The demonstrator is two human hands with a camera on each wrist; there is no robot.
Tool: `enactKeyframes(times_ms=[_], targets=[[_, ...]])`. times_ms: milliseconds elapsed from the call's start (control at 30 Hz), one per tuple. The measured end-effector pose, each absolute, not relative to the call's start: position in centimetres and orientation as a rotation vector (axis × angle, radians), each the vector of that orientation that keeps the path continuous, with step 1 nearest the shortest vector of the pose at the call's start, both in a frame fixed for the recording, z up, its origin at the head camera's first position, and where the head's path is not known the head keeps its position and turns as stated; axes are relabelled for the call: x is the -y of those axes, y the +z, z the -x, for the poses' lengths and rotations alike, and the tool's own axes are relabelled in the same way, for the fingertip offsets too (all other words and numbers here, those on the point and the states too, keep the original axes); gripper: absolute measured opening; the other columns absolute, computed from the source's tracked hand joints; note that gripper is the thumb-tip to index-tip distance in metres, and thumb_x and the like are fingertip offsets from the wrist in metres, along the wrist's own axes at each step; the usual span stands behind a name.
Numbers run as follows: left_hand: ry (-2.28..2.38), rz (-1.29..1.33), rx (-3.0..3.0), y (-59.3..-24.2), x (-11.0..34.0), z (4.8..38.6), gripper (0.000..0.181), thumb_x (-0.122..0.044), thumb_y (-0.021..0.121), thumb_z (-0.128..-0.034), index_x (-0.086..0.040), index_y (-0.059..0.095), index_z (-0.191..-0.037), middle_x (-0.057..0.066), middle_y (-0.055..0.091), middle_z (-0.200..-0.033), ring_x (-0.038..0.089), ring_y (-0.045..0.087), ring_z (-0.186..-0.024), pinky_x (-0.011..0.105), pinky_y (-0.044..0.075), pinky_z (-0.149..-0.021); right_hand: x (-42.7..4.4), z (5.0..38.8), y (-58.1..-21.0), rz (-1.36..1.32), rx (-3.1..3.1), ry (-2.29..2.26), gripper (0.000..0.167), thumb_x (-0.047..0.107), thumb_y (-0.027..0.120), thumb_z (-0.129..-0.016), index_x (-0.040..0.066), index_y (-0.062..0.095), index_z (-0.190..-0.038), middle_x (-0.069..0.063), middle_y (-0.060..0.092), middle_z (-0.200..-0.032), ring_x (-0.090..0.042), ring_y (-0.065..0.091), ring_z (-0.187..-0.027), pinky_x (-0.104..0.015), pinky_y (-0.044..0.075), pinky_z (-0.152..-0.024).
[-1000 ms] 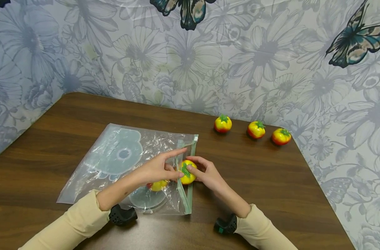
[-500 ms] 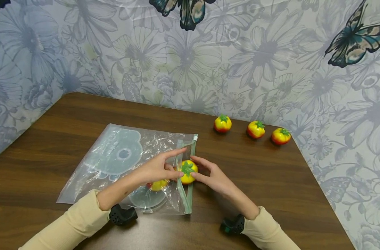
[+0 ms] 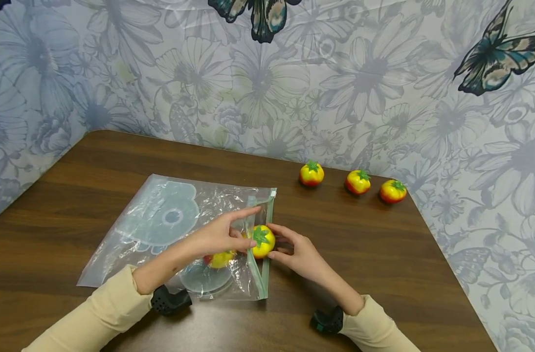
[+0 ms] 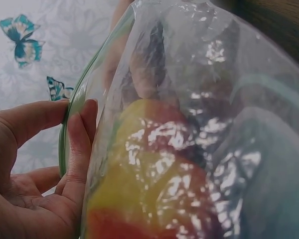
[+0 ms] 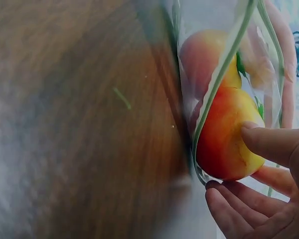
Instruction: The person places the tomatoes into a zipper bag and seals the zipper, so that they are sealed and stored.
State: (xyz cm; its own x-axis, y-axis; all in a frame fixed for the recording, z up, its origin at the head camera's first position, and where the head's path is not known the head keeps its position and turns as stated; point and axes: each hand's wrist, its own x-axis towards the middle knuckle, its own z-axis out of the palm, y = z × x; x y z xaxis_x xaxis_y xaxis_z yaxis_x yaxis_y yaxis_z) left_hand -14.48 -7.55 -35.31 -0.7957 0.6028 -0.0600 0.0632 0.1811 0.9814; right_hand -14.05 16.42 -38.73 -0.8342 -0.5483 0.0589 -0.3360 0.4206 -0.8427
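A clear zip bag [image 3: 175,193] with a green-edged mouth lies on the table. My left hand [image 3: 219,238] holds its mouth apart, the bag's green edge between thumb and fingers in the left wrist view. At that mouth sits a yellow-red toy tomato [image 3: 263,242], partly inside. My right hand [image 3: 300,254] holds this tomato from the outer side; in the right wrist view the thumb [image 5: 269,142] presses on it and fingers curl below. Another toy tomato [image 3: 219,259] is inside the bag, seen through the plastic and partly hidden by my left hand.
Three more toy tomatoes stand in a row near the table's back right: one on the left [image 3: 311,174], one in the middle [image 3: 357,182], one by the edge [image 3: 392,191]. Behind the brown table [image 3: 360,234] hangs a flowered backdrop [image 3: 267,98] with butterflies.
My right thumb has slid from the tomato's top to its outer side, and the right hand has drawn back slightly. The left hand and the bag stay nearly the same.
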Motion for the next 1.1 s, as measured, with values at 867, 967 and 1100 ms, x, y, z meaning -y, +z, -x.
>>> enactKeyframes(times_ms=[867, 967, 1100], targets=[[1.612, -0.628, -2.036, -34.8, 7.9, 15.6, 0.076, -0.013, 0.069, -0.0855, -0.010, 0.026, -0.148, 0.012, 0.066, -0.079, 0.019, 0.056, -0.057, 0.024, 0.040, -0.047, -13.2, 13.9, -38.7, 0.849, -2.428, -1.494, 0.039, -0.008, 0.065, -0.083, -0.008, 0.056, -0.121, -0.021, 0.060, -0.115, -0.028, 0.065, -0.092, -0.028, 0.052, -0.074], [1.604, -0.632, -2.047, -34.9, 7.9, 15.7, 0.077, -0.013, 0.070, -0.0852, -0.011, 0.027, -0.148, 0.011, 0.067, -0.081, 0.019, 0.058, -0.058, 0.024, 0.041, -0.048, -13.0, 14.3, -39.6, 0.836, -2.433, -1.489, 0.037, -0.006, 0.065, -0.084, -0.005, 0.058, -0.120, -0.018, 0.061, -0.114, -0.023, 0.065, -0.092, -0.027, 0.052, -0.074], [1.605, -0.647, -2.047, -34.9, 7.9, 15.8, 0.076, -0.012, 0.070, -0.0855, -0.009, 0.027, -0.148, 0.012, 0.067, -0.087, 0.022, 0.061, -0.063, 0.027, 0.045, -0.050, -12.7, 14.4, -39.6, 0.857, -2.444, -1.468, 0.033, -0.006, 0.064, -0.085, -0.006, 0.060, -0.117, -0.019, 0.062, -0.111, -0.024, 0.065, -0.091, -0.026, 0.052, -0.074]])
